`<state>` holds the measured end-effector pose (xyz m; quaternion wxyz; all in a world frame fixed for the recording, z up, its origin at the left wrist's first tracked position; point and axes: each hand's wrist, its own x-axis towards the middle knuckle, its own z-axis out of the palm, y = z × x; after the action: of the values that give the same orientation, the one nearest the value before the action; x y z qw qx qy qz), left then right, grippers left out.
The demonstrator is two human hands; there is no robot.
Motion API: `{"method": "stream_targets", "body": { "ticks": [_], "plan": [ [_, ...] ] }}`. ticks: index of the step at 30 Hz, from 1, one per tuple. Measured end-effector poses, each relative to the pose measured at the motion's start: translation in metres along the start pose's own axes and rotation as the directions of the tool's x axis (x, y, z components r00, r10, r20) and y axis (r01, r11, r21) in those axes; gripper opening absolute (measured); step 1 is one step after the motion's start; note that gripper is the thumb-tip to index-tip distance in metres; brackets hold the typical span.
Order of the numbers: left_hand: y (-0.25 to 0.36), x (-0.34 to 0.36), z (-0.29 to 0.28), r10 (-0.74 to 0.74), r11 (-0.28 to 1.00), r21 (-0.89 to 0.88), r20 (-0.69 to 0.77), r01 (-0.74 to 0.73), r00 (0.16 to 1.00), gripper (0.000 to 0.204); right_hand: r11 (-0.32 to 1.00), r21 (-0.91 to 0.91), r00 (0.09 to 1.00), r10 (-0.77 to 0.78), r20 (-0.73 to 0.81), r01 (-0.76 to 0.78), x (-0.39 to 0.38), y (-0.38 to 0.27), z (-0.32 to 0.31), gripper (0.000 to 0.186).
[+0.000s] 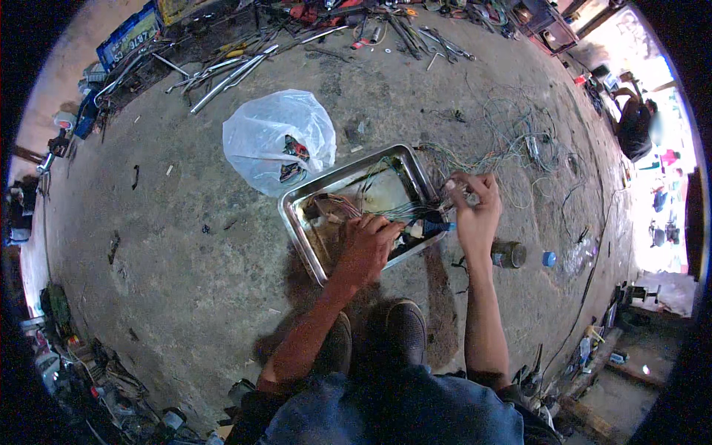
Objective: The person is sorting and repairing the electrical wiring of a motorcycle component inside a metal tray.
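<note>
Blue-black wire connector lies just right of the left hand, long axis crosswise; the right hand is beyond. Both hands' fingers curl, holds unclear.

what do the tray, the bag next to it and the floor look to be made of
Tray: polished metal, perhaps stainless steel, judging by its bright, reflective rim.
Bag: thin, glossy plastic film, being translucent and crinkled.
Floor: probably concrete, matte, grey and blotchy.

bunched wires, across shallow metal tray
</note>
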<state>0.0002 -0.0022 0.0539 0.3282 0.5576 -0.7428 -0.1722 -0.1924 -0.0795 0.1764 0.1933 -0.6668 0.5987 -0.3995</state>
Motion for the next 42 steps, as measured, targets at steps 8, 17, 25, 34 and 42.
{"method": "stream_targets", "body": {
  "ticks": [8,17,25,34,42],
  "plan": [
    [-0.027,-0.006,0.012,-0.648,0.407,-0.827,0.037,0.387,0.761,0.03,0.992,-0.028,0.973,0.122,0.195,-0.119,-0.068,0.01,0.001,0.017],
    [-0.006,-0.004,0.015,-0.283,0.926,-0.316,-0.218,0.207,0.934,0.023,0.91,0.398,0.993,0.113,0.034,-0.118,0.004,-0.039,-0.062,0.017],
    [-0.012,-0.026,-0.021,-0.678,0.349,-0.86,0.042,0.371,0.734,0.033,0.903,0.337,0.963,0.257,0.076,-0.268,-0.04,0.036,-0.103,0.012],
    [-0.049,-0.072,-0.025,-0.776,0.388,-0.812,-0.033,0.436,0.63,0.03,0.809,-0.582,0.781,0.412,0.468,-0.078,-0.139,0.097,-0.095,0.024],
    [-0.028,-0.077,-0.05,-0.807,0.281,-0.832,0.064,0.478,0.587,0.027,0.693,0.25,0.724,0.689,0.046,-0.676,-0.102,0.089,0.008,0.041]
  ]
}}
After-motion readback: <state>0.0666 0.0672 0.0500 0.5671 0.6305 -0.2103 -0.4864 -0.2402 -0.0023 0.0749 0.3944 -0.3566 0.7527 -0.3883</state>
